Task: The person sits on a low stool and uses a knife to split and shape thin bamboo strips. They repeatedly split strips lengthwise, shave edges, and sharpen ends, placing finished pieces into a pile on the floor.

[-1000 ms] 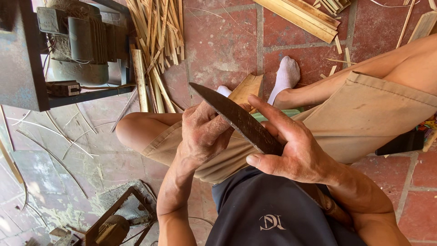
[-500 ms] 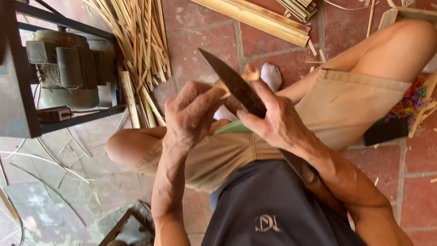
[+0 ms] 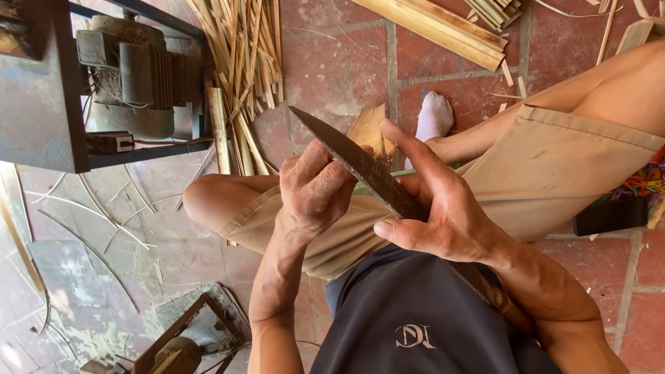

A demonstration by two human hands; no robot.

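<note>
Both hands: right hand (image 3: 450, 215) grips dark blade (image 3: 353, 161); left hand (image 3: 315, 190) against it.

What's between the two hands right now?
In the head view, the dark knife blade runs between left hand and right hand, both touching it.

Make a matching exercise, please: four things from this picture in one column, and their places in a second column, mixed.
1. knife
2. electric motor
3. white sock
4. split bamboo strips

a. on the metal frame, upper left
b. held in both hands
c. on a foot, beyond the knife
d. piled on the brick floor, right of the motor

Pairs: 1-b, 2-a, 3-c, 4-d
</note>
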